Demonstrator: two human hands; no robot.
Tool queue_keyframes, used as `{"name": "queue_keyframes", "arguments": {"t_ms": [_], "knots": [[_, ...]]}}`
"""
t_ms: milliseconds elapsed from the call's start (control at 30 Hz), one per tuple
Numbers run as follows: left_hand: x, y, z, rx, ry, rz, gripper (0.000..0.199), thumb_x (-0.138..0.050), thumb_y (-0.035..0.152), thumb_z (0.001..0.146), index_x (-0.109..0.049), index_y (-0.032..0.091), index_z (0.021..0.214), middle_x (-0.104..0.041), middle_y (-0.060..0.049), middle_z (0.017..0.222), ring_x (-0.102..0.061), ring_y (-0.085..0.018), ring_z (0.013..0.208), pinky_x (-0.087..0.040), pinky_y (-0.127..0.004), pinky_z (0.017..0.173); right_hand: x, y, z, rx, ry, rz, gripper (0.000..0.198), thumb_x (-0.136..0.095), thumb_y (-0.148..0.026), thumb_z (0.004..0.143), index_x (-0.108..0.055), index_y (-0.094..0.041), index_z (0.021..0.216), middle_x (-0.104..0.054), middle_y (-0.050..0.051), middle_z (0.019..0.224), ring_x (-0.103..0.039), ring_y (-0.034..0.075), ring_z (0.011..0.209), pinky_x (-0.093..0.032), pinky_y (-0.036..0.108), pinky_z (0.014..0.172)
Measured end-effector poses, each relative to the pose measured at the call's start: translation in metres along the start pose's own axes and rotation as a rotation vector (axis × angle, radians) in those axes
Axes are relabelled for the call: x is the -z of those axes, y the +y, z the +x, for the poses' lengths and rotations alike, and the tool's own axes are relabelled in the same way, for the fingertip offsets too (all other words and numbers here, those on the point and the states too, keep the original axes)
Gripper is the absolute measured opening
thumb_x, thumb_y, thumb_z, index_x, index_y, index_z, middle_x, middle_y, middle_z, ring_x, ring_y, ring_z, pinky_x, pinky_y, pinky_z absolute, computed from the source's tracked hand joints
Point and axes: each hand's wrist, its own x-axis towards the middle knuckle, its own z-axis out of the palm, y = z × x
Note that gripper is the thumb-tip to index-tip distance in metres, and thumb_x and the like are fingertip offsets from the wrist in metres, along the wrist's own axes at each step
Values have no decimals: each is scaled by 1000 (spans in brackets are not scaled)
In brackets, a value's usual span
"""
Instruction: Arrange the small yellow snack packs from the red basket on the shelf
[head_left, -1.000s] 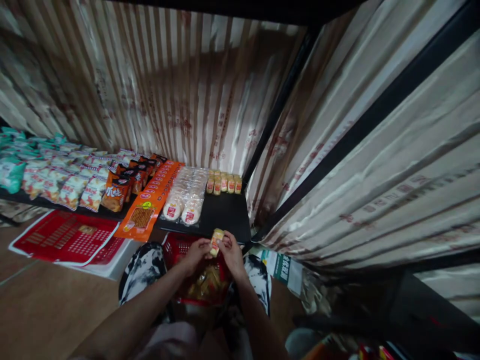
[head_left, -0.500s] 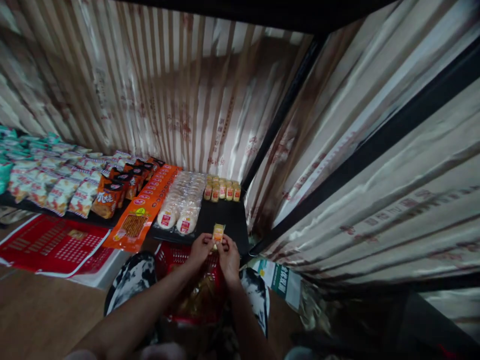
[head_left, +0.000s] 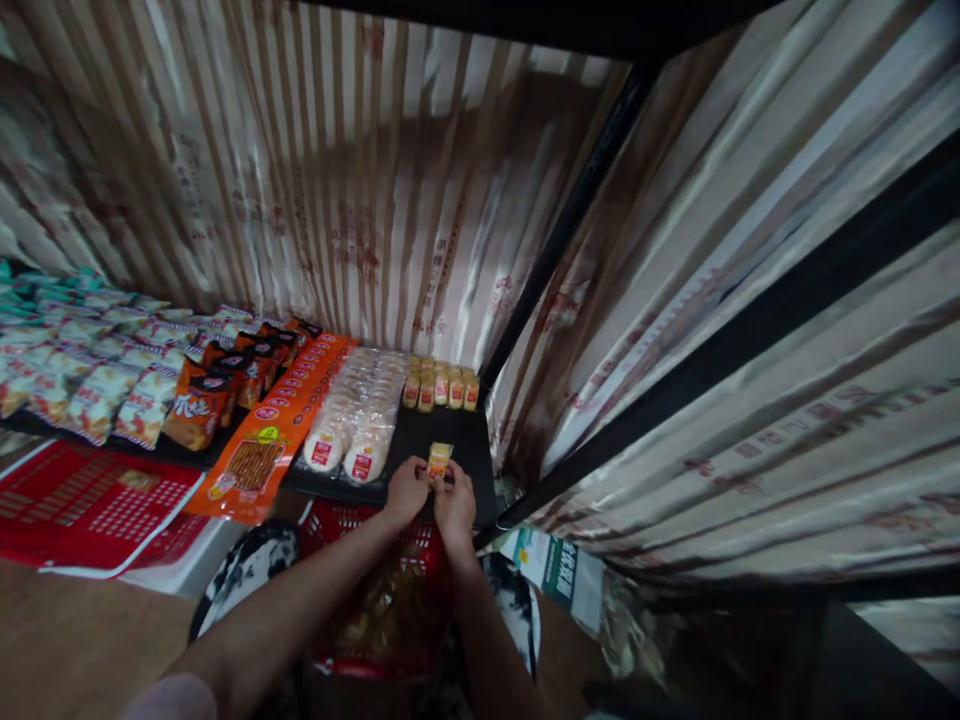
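A small yellow snack packet [head_left: 439, 459] with an orange label is pinched upright between my two hands, over the front part of the black shelf [head_left: 416, 432]. My left hand [head_left: 407, 490] grips its left side, and my right hand [head_left: 454, 500] its right side. Beyond them, several similar yellow packets [head_left: 441, 386] stand in rows at the back corner of the shelf. Below my forearms, between my knees, sits a red basket [head_left: 322, 600] with more wrapped packets [head_left: 382, 620] inside, partly hidden by my arms.
Left of my hands lie clear packs of round white cakes [head_left: 349, 425], a long orange packet [head_left: 262, 440], orange-black bags [head_left: 196, 405] and white bags [head_left: 142, 400]. A second red basket [head_left: 90, 510] is at lower left. A black post [head_left: 562, 240] rises at the shelf's right corner.
Both hands have moved slightly forward over the shelf with the yellow packet still between them. The view has shifted a little, so the goods at left appear lower and farther left.
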Motion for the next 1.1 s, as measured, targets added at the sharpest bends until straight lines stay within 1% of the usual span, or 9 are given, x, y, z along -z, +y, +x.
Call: {"name": "queue_keyframes", "arguments": {"t_ms": [133, 233, 400, 567, 733, 833, 933, 1033, 1100], "knots": [[-1, 6, 7, -6, 29, 117, 21, -48, 12, 81, -63, 14, 96, -64, -9, 101, -60, -16, 94, -44, -24, 84, -5, 1, 8, -14, 9, 0, 44, -46, -25, 78, -56, -14, 120, -60, 12, 104, -63, 17, 73, -48, 29, 72], [-2, 10, 11, -10, 29, 133, 24, -48, 13, 81, -63, 13, 100, -63, -10, 102, -58, -17, 97, -43, -25, 85, -8, -1, 14, -10, 20, 12, 45, -45, -24, 78, -56, -13, 120, -59, 13, 104, -63, 18, 74, -49, 30, 73], [-8, 14, 19, -30, 48, 76, 25, -49, 15, 82, -64, 13, 102, -64, -11, 103, -58, -17, 98, -44, -23, 83, -16, -1, 24, -9, 27, 46, 44, -43, -22, 78, -55, -12, 119, -56, 15, 106, -63, 18, 75, -50, 31, 73], [-10, 27, 26, -3, 46, -33, 26, -47, 11, 82, -64, 12, 102, -63, -11, 104, -61, -15, 92, -46, -22, 80, -24, 4, 36, 19, 46, 121, 46, -43, -20, 77, -53, -14, 122, -54, 12, 105, -63, 17, 76, -51, 30, 70], [-11, 39, 35, 43, 70, -105, 26, -47, 7, 81, -65, 12, 99, -65, -10, 103, -63, -13, 86, -48, -21, 77, -36, 12, 50, 38, 82, 178, 47, -46, -21, 76, -53, -15, 122, -53, 12, 106, -61, 16, 77, -51, 29, 71], [-15, 39, 44, 57, 73, -136, 25, -46, 6, 81, -64, 11, 98, -65, -11, 102, -64, -13, 86, -48, -20, 76, -44, 16, 59, 43, 101, 203, 49, -45, -19, 75, -52, -16, 123, -54, 11, 105, -60, 16, 77, -51, 29, 73], [-21, 34, 55, 44, 81, -133, 26, -48, 10, 81, -62, 9, 104, -64, -13, 106, -63, -14, 91, -47, -20, 79, -49, 16, 68, 23, 117, 216, 50, -42, -18, 75, -51, -18, 125, -55, 10, 105, -59, 15, 80, -50, 27, 75], [-28, 30, 66, 33, 97, -100, 30, -49, 13, 82, -59, 8, 110, -63, -14, 110, -61, -15, 99, -45, -20, 84, -52, 15, 77, -18, 97, 216, 52, -40, -17, 76, -50, -15, 127, -56, 11, 105, -60, 16, 80, -50, 26, 75], [-31, 28, 72, 36, 88, -96, 31, -49, 13, 83, -58, 9, 112, -63, -13, 112, -61, -15, 100, -44, -22, 86, -53, 15, 83, -19, 77, 211, 53, -40, -17, 76, -48, -13, 128, -55, 13, 107, -60, 16, 82, -49, 27, 76]]}}
